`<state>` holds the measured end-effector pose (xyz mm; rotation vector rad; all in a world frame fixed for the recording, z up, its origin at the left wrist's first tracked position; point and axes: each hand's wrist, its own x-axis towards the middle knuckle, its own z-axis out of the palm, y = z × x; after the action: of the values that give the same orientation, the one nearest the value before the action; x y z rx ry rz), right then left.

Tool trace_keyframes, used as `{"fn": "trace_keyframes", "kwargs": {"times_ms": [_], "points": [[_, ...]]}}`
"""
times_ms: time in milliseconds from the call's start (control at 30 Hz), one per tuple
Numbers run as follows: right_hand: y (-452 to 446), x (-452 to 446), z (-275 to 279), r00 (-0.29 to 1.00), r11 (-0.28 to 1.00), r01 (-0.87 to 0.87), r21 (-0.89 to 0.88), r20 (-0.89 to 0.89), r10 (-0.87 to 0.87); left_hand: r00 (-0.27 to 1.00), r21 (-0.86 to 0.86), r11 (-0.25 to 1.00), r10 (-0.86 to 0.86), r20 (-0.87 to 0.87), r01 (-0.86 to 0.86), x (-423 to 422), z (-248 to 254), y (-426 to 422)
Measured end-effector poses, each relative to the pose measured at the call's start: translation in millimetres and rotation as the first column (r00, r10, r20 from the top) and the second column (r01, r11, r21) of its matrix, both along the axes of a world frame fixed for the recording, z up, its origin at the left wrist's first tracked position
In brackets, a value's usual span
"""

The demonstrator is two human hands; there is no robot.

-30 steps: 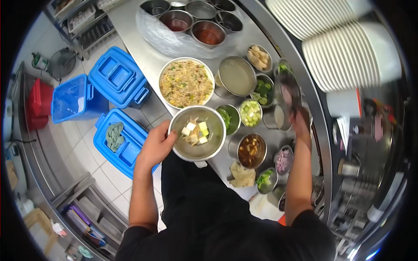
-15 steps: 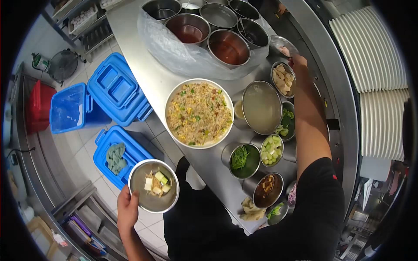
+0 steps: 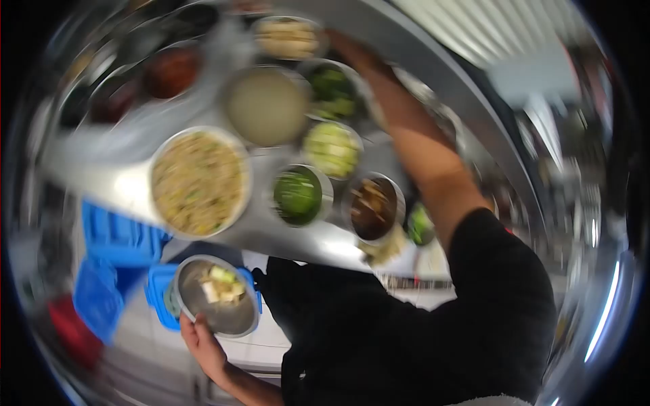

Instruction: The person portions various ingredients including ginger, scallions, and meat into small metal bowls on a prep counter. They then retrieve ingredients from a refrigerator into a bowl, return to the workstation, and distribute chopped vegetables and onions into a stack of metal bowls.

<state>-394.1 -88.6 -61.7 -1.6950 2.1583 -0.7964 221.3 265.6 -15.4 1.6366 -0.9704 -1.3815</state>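
Note:
My left hand (image 3: 203, 343) grips the rim of a round metal bowl (image 3: 229, 319), thumb over the edge. Inside the bowl lie pale and green chunks (image 3: 223, 287), toward its upper side. Across the steel counter my right arm reaches up and away. My right hand (image 3: 336, 44) is smeared by motion beside a metal container of pale slices (image 3: 288, 38); its fingers cannot be made out. Below that are a tub of dark green vegetable pieces (image 3: 332, 91) and one of light green chunks (image 3: 332, 149).
A large bowl of fried rice (image 3: 200, 183) stands on the counter (image 3: 264, 237). Around it are a pot of cloudy liquid (image 3: 266, 106), shredded greens (image 3: 298, 195) and a tub with brown pieces (image 3: 373, 205). Sauce pots (image 3: 171, 70) sit at upper left, blue bins (image 3: 115, 233) below.
The view has swung, so the counter things appear further left and blurred. My left hand still holds the bowl. My right hand now appears beside the pale slices, away from the small meat bowl.

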Motion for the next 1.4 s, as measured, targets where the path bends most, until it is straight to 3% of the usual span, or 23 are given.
{"fn": "trace_keyframes", "kwargs": {"times_ms": [67, 100, 167, 200, 300, 333, 400, 467, 533, 633, 667, 733, 833, 867, 933, 1000, 1033, 1067, 1133, 1200, 1233, 1300, 1400], "points": [[119, -2, -5, 0.980, 0.995, 0.088, -0.043, 0.183, -0.079, 1.000, 0.024, 1.000, -0.019, -0.019, 0.019, -9, 7, -7], [170, 18, 49, 0.991, 0.981, 0.131, -0.140, 0.025, -0.129, 0.997, 0.021, 0.998, -0.063, -0.051, 0.065, -9, 10, -12], [272, 64, 114, 0.960, 0.944, 0.262, -0.201, -0.047, -0.276, 0.992, 0.009, 0.995, -0.098, -0.085, 0.099, -10, 16, -19], [326, 55, 127, 0.929, 0.913, 0.370, -0.170, 0.035, -0.370, 0.981, -0.013, 0.987, -0.163, -0.104, 0.162, -15, 28, -25], [479, 13, 154, 0.745, 0.739, 0.650, -0.176, -0.047, -0.666, 0.941, -0.080, 0.952, -0.306, -0.145, 0.297, -42, 74, -31], [513, -5, 146, 0.687, 0.694, 0.707, -0.139, -0.102, -0.720, 0.933, -0.070, 0.942, -0.335, -0.133, 0.328, -57, 74, -36], [580, -57, 143, 0.593, 0.618, 0.736, -0.277, -0.179, -0.785, 0.904, -0.096, 0.914, -0.403, -0.139, 0.393, -81, 84, -41], [631, -115, 134, 0.484, 0.499, 0.815, -0.295, -0.129, -0.866, 0.861, -0.147, 0.860, -0.503, -0.076, 0.489, -124, 103, -38], [662, -149, 133, 0.390, 0.424, 0.884, -0.196, -0.188, -0.901, 0.851, -0.114, 0.846, -0.525, 0.001, 0.521, -156, 106, -29], [652, -177, 136, 0.616, 0.663, 0.726, -0.181, -0.257, -0.745, 0.784, -0.128, 0.774, -0.605, 0.138, 0.620, -218, 127, 1], [640, -177, 139, 0.684, 0.708, 0.697, -0.114, -0.191, -0.704, 0.746, -0.096, 0.744, -0.638, 0.192, 0.661, -234, 131, 10], [615, -203, 106, 0.761, 0.782, 0.599, -0.173, -0.183, -0.623, 0.723, -0.090, 0.720, -0.670, 0.170, 0.688, -259, 122, 27], [569, -212, 115, 0.881, 0.907, 0.418, 0.052, -0.268, -0.390, 0.638, -0.045, 0.643, -0.746, 0.189, 0.765, -298, 130, 56], [555, -217, 101, 0.876, 0.910, 0.413, 0.030, -0.287, -0.388, 0.625, -0.036, 0.631, -0.757, 0.190, 0.775, -305, 129, 64], [521, -229, 98, 0.903, 0.806, 0.387, 0.448, -0.007, -0.429, 0.631, -0.030, 0.634, -0.762, 0.144, 0.773, -314, 120, 78], [480, -217, 122, 0.883, 0.706, 0.308, 0.637, 0.084, -0.461, 0.682, -0.039, 0.682, -0.724, 0.107, 0.730, -322, 114, 91], [495, -234, 93, 0.996, 0.885, 0.047, 0.462, 0.046, -0.077, 0.696, -0.001, 0.699, -0.711, 0.102, 0.715, -327, 119, 93], [476, -231, 80, 0.945, 0.837, 0.162, 0.522, 0.162, -0.283, 0.711, 0.015, 0.716, -0.696, 0.101, 0.698, -331, 119, 95], [437, -226, 53, 0.657, 0.680, 0.404, 0.612, 0.323, -0.681, 0.738, 0.004, 0.743, -0.666, 0.110, 0.669, -337, 114, 96], [421, -244, 7, 0.618, 0.653, 0.454, 0.605, 0.314, -0.721, 0.765, -0.030, 0.766, -0.638, 0.086, 0.642, -342, 100, 92], [416, -245, 2, 0.538, 0.610, 0.472, 0.637, 0.340, -0.771, 0.790, -0.043, 0.790, -0.608, 0.081, 0.612, -354, 106, 95], [417, -250, -9, 0.507, 0.694, 0.477, 0.539, 0.477, -0.718, 0.762, -0.026, 0.764, -0.640, 0.096, 0.645, -355, 90, 84], [422, -236, 5, 0.293, 0.698, 0.576, 0.426, 0.689, -0.663, 0.776, -0.020, 0.776, -0.628, 0.058, 0.630, -377, 87, 74]]}}
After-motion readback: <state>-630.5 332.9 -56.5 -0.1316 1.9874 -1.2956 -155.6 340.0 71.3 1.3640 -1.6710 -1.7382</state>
